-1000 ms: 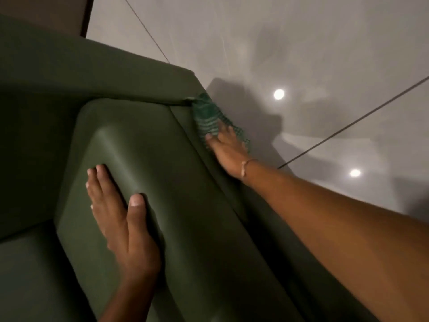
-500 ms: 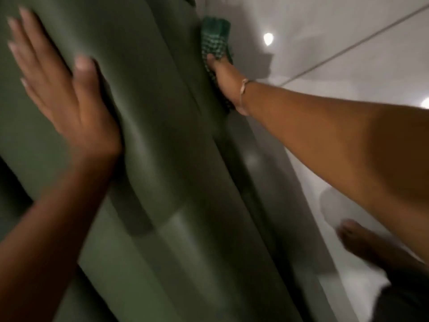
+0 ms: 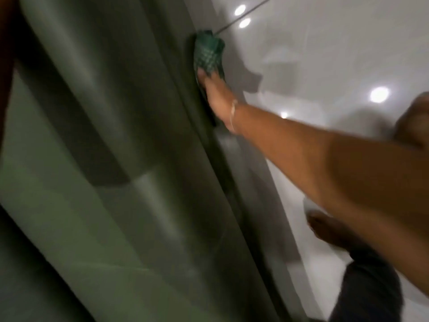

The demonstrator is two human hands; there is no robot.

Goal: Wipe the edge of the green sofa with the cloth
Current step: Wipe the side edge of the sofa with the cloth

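The green sofa (image 3: 144, 159) fills the left and middle of the blurred head view, its outer edge (image 3: 199, 117) running from top centre down to the right. A green checked cloth (image 3: 209, 53) lies against that edge near the top. My right hand (image 3: 218, 98) presses flat on the cloth's lower part, arm stretched out from the right, a thin bracelet on the wrist. My left hand itself is out of frame; only a dark sliver of forearm (image 3: 5, 66) shows at the left border.
Glossy white floor tiles (image 3: 325, 54) with bright light reflections lie to the right of the sofa. My bare foot (image 3: 329, 231) and a dark trouser leg (image 3: 366, 287) stand close beside the sofa's side at lower right.
The view has swung, and my left hand, earlier flat on the cushion, has gone out of frame at the left. My right hand stays pressed on the cloth at the sofa's edge.
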